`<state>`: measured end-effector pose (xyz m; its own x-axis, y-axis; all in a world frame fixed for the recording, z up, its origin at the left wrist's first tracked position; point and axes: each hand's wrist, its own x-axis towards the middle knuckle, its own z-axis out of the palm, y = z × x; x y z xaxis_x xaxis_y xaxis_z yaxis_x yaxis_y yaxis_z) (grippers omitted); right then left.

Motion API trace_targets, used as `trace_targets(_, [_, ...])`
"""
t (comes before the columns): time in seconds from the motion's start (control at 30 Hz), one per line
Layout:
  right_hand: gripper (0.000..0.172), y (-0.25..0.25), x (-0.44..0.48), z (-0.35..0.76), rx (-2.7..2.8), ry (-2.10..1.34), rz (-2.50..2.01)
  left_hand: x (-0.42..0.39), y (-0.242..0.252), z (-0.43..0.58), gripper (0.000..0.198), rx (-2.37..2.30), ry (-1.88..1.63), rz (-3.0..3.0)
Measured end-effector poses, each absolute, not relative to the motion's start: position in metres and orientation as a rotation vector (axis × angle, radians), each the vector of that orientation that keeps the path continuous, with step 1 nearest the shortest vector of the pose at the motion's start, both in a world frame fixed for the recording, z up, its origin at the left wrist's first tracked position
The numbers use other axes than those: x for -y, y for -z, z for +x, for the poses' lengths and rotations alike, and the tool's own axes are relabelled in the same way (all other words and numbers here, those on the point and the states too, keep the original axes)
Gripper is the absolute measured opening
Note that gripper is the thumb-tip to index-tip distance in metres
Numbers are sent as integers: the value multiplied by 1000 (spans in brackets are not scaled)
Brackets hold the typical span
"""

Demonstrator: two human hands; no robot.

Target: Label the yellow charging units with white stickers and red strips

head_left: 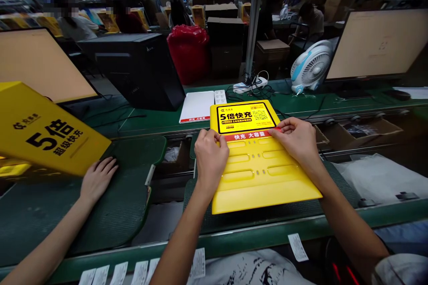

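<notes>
A yellow plastic panel [240, 191] with moulded slots lies on a dark green textured pallet in front of me. Its upper part carries a black-framed label [247, 116] with large characters and a QR code. Just below that label, a red sticker strip [249, 136] with white characters spans the panel. My left hand [210, 156] is closed in a pinch at the strip's left end. At the right end, my right hand [297, 140] pinches the strip between thumb and fingers. Whether the strip's ends are stuck down is hidden by my fingertips.
A co-worker's hand [98, 178] rests by a yellow box-shaped unit [56, 129] at left. Behind the panel lie a white sticker sheet [198, 106], cables and a power strip [250, 84]. A fan [312, 67] and monitor [377, 46] stand right. Small labels [297, 247] hang along the front edge.
</notes>
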<state>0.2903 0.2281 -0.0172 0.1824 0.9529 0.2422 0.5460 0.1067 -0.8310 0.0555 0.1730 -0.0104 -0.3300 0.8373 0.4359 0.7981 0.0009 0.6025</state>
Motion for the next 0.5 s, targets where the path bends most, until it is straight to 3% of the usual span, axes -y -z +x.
trace_targets(0.5, [40,18,-229,290,1496,-557,-1569,-173,7,56,18,-2207,-1181,1790])
